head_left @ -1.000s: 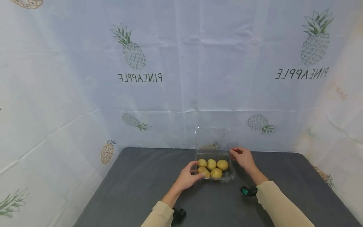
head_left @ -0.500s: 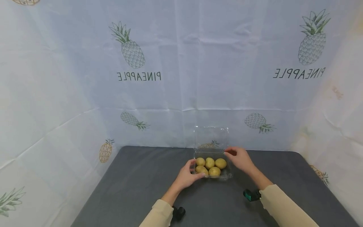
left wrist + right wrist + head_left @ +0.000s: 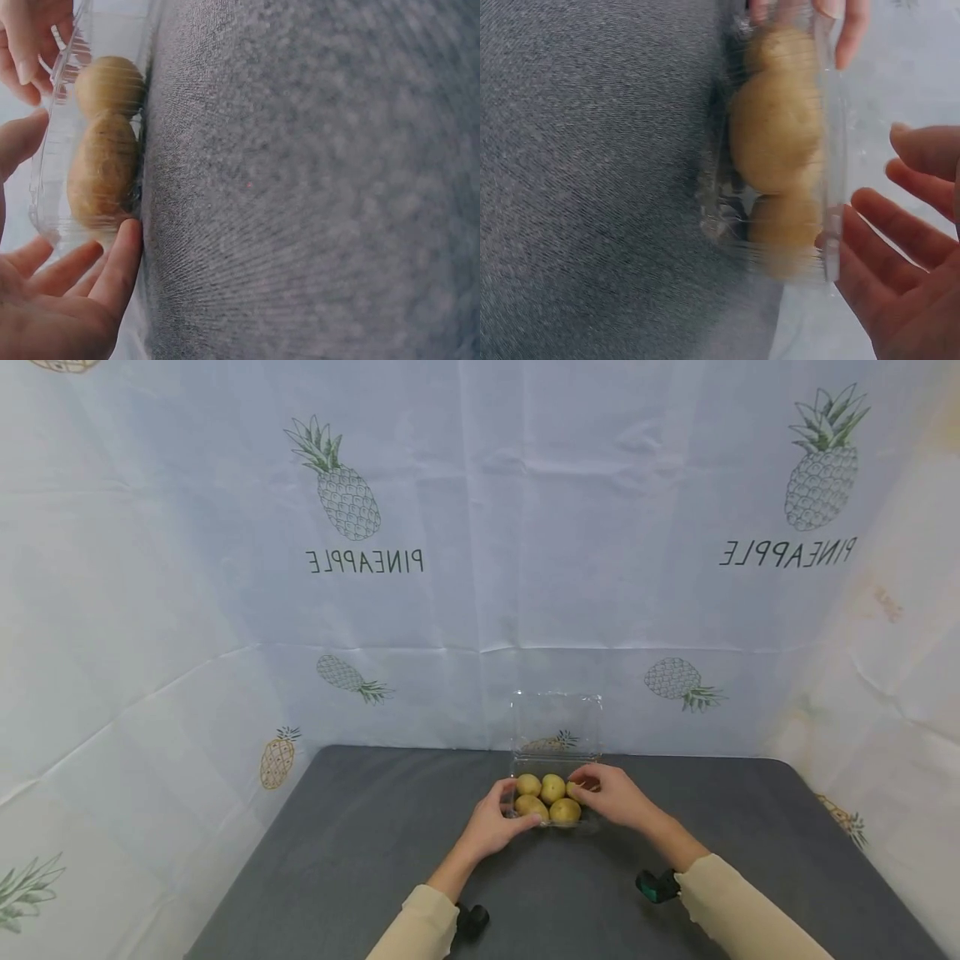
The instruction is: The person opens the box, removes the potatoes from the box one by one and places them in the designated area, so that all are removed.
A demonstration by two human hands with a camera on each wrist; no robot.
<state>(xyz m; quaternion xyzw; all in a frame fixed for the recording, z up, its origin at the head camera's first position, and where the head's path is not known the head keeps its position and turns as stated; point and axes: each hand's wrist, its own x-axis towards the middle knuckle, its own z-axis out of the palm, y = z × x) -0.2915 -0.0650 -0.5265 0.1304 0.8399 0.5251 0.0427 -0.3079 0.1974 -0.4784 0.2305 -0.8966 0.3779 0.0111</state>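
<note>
A clear plastic clamshell container (image 3: 588, 828) stands on the table, its lid (image 3: 557, 714) raised at the back. Several yellow potatoes (image 3: 565, 812) lie inside in two rows. My left hand (image 3: 491, 827) holds the container's left side, thumb at the front rim; in the left wrist view its fingertips touch the clear side wall (image 3: 49, 169). Over the right part of the container is my right hand (image 3: 615, 797), partly hiding the back right potato (image 3: 573, 790). The right wrist view shows that hand (image 3: 911, 255) with spread fingers beside the rim, thumb apart, grasping nothing.
A dark grey cloth covers the table (image 3: 375, 852). Behind and at both sides hangs a pale curtain (image 3: 480, 568) printed with pineapples. Black wrist devices (image 3: 657, 887) sit under both forearms.
My right hand has moved from the container's back right corner, near the lid hinge, forward and left over the right potato. My left hand keeps its place on the container.
</note>
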